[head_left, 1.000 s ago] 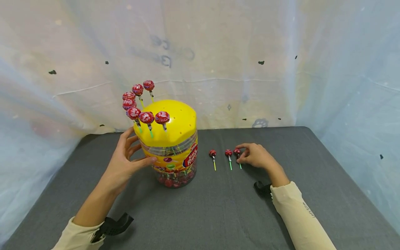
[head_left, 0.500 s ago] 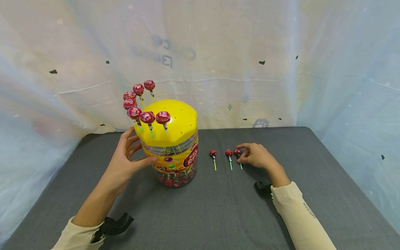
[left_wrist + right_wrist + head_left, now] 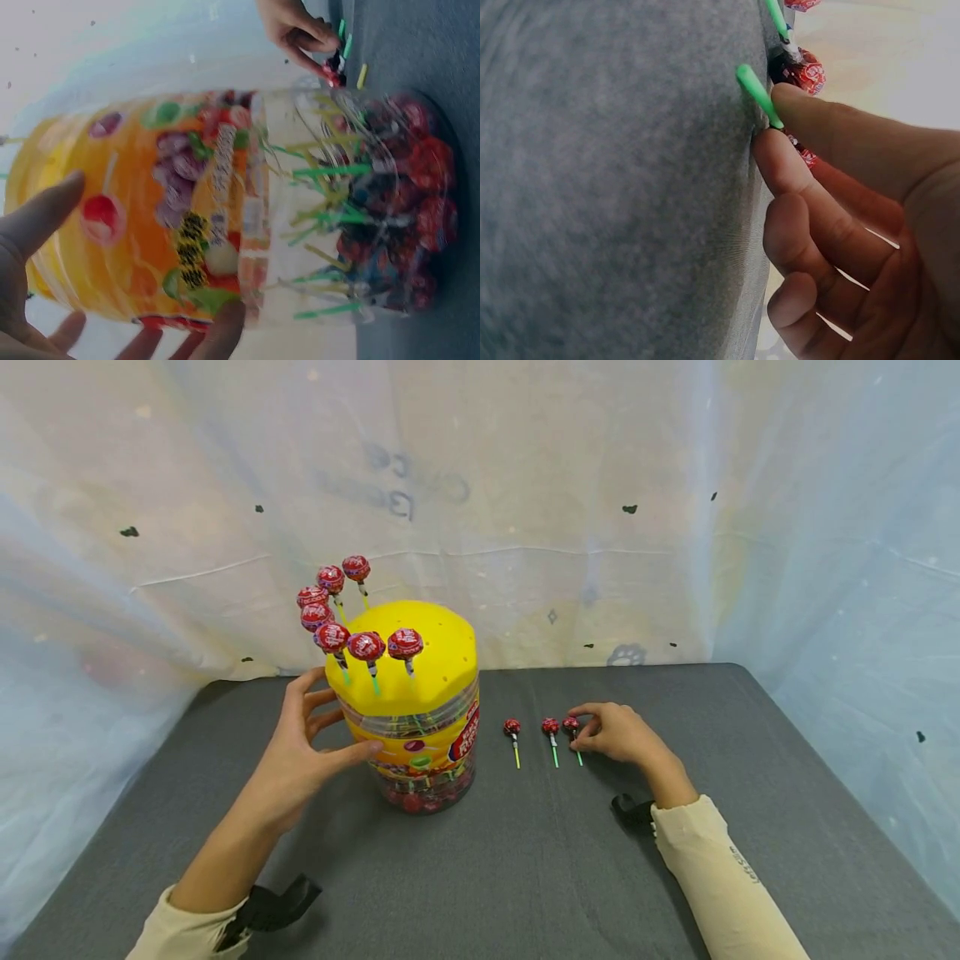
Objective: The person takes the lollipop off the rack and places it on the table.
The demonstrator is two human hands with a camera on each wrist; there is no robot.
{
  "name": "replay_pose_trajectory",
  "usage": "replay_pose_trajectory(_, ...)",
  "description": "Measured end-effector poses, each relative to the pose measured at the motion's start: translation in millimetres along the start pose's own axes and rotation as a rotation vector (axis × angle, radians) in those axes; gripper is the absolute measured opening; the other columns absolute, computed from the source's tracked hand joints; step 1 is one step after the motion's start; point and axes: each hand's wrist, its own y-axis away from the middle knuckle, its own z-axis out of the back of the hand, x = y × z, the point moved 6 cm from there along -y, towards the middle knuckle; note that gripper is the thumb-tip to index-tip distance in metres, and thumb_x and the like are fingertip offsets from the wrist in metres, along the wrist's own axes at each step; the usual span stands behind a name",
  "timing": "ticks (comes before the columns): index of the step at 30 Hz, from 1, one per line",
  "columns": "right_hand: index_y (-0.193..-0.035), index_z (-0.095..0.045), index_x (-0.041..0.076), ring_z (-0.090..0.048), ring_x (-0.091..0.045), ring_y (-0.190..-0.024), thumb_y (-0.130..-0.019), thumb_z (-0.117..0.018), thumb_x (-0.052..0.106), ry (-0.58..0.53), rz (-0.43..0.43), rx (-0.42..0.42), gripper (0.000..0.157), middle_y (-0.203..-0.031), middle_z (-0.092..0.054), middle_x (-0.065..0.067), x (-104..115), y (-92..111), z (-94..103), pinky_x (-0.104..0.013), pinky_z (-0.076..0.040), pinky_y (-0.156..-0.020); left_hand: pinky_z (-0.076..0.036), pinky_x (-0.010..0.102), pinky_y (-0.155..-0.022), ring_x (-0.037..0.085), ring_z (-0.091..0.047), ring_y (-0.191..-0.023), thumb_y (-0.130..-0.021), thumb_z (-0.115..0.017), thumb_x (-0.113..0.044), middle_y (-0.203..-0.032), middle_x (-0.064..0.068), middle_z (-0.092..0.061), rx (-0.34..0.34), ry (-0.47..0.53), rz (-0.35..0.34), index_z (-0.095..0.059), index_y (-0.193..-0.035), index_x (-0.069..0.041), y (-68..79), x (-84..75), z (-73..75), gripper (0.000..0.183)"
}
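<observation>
A clear plastic candy jar [image 3: 420, 752] with a yellow lid [image 3: 442, 652] stands on the table, lollipops piled inside it. Several red-wrapped lollipops [image 3: 367, 647] stick up from holes along the lid's left and front edge. My left hand [image 3: 300, 752] grips the jar from the left, thumb on its front label; the left wrist view shows the fingers around the other side. Over to the right, my right hand [image 3: 617, 733] pinches a red lollipop [image 3: 759, 94] with a green stick between thumb and finger. That lollipop lies at table level, its head partly hidden by the fingers.
Two more lollipops lie between the jar and my right hand, one with a yellow stick [image 3: 516, 753] and one with a green stick [image 3: 555, 752]. A grey cloth covers the table [image 3: 510, 877]. Behind it hangs a pale plastic curtain [image 3: 525, 485].
The jar has turned slightly under my left hand, and the lollipops at the front of its lid have shifted rightward. My right hand stays in place at its lollipop.
</observation>
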Motion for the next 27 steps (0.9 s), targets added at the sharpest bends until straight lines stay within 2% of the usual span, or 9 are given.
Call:
replay_pose_trajectory(4,-0.138,-0.058,0.008,-0.061,-0.011,-0.075,-0.087,-0.078,0.024,0.002,0.006,0.000,0.058,-0.093,-0.076,-0.002,0,0,0.3,-0.028,-0.046,-0.066,-0.052,0.029,-0.092,0.031,-0.033,-0.134,-0.087,-0.078,-0.016,-0.152,0.009,-0.024,0.001,-0.001,-0.061,-0.008,-0.154,-0.036,-5.1,4.6,2.0,0.099)
replay_pose_trajectory(7,-0.138,-0.058,0.008,-0.065,-0.010,-0.079,-0.087,-0.077,0.024,0.007,0.022,0.001,0.057,-0.094,-0.077,-0.001,0,0,0.4,-0.030,-0.049,-0.069,-0.052,0.019,-0.086,0.025,-0.034,-0.129,-0.086,-0.078,-0.010,-0.148,0.007,-0.026,0.005,0.025,-0.115,-0.012,-0.154,-0.035,-9.4,8.8,3.0,0.098)
replay_pose_trajectory(11,-0.139,-0.057,0.008,-0.067,-0.011,-0.081,-0.088,-0.077,0.022,0.006,0.040,0.009,0.057,-0.094,-0.077,-0.001,0,0,-0.3,-0.030,-0.051,-0.071,-0.049,0.025,-0.095,0.022,-0.033,-0.130,-0.086,-0.076,-0.005,-0.149,0.006,-0.027,0.017,0.064,-0.162,-0.014,-0.154,-0.034,-12.8,13.3,4.2,0.097)
replay_pose_trajectory(16,-0.138,-0.058,0.009,-0.066,-0.010,-0.079,-0.088,-0.076,0.019,-0.002,0.047,0.009,0.055,-0.094,-0.077,-0.001,0,0,-0.6,-0.029,-0.049,-0.069,-0.033,0.054,-0.113,0.028,-0.027,-0.143,-0.087,-0.074,-0.001,-0.159,0.008,-0.022,0.064,0.124,-0.178,-0.010,-0.155,-0.035,-14.6,15.3,2.1,0.100)
replay_pose_trajectory(18,-0.138,-0.058,0.009,-0.066,-0.010,-0.079,-0.088,-0.076,0.019,-0.003,0.050,0.009,0.054,-0.094,-0.077,0.000,0,0,-0.6,-0.029,-0.049,-0.069,-0.029,0.059,-0.114,0.031,-0.025,-0.147,-0.088,-0.073,-0.001,-0.162,0.008,-0.022,0.087,0.144,-0.169,-0.006,-0.155,-0.036,-14.7,15.4,0.6,0.101)
replay_pose_trajectory(20,-0.138,-0.058,0.009,-0.065,-0.009,-0.078,-0.088,-0.077,0.019,-0.004,0.048,0.008,0.054,-0.094,-0.077,0.000,-1,-1,-0.8,-0.029,-0.049,-0.069,-0.031,0.054,-0.114,0.033,-0.024,-0.148,-0.089,-0.072,-0.002,-0.163,0.008,-0.022,0.102,0.151,-0.162,-0.004,-0.155,-0.037,-14.5,15.3,-0.4,0.101)
replay_pose_trajectory(24,-0.137,-0.058,0.008,-0.064,-0.009,-0.076,-0.088,-0.076,0.019,-0.015,0.040,0.013,0.054,-0.094,-0.077,-0.002,0,-1,-1.9,-0.029,-0.049,-0.068,-0.040,0.030,-0.106,0.033,-0.027,-0.147,-0.088,-0.073,-0.002,-0.163,0.009,-0.024,0.100,0.148,-0.163,-0.004,-0.154,-0.037,-13.7,14.9,-0.4,0.102)
replay_pose_trajectory(27,-0.135,-0.059,0.008,-0.063,-0.010,-0.075,-0.089,-0.076,0.019,-0.020,0.029,0.011,0.050,-0.094,-0.077,-0.002,0,-1,-2.1,-0.029,-0.048,-0.067,-0.042,0.020,-0.101,0.031,-0.028,-0.146,-0.088,-0.073,-0.001,-0.163,0.010,-0.023,0.093,0.150,-0.172,-0.005,-0.154,-0.036,-13.7,14.8,-0.1,0.102)
